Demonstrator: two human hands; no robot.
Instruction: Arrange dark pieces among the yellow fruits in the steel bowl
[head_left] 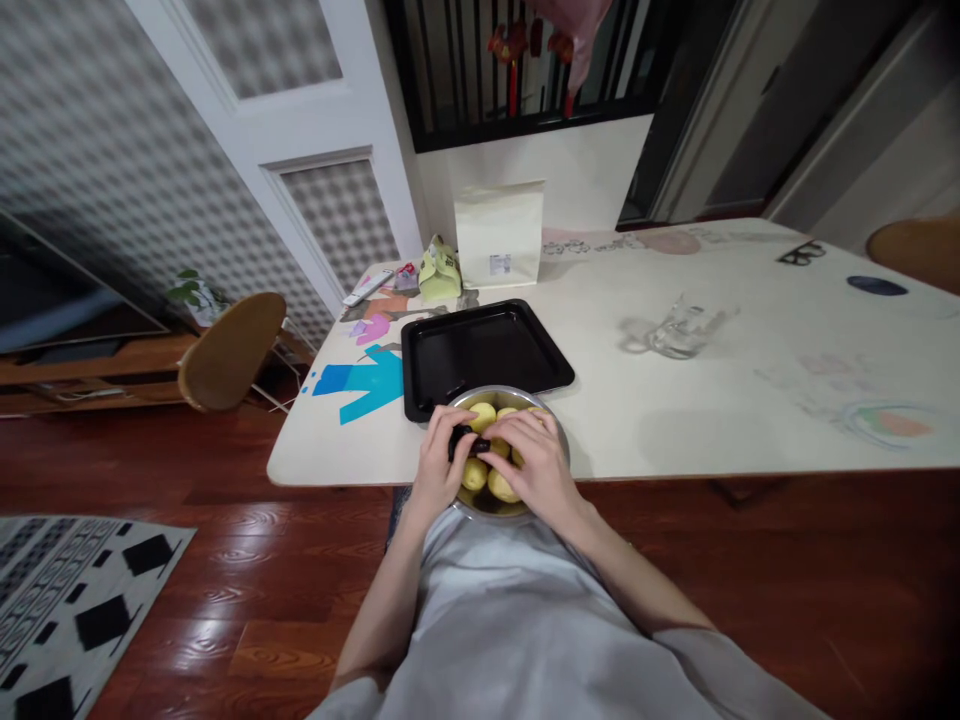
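Note:
A round metal bowl [555,430] sits at the table's front edge, close against my body. Several pale yellow, rounded lumps [502,486] lie inside it; I cannot tell their exact kind. Above them, a small, glossy dark object [478,446] is pinched between the fingers of both hands. My left hand [439,468] is curled round its left end. From the other side, my right hand [541,462] grips its right end with thumb and fingertips. Just beyond the bowl lies a black baking tray [487,350], its near edge partly hidden by the bowl and my left hand.
On the white table [615,420] stand a pale paper bag [499,230] and a small green package [439,272] at the back. A white remote [369,288] lies at the back left. Farther right are a clear glass vessel [679,335] and black glasses [802,253]. A chair [232,350] stands left.

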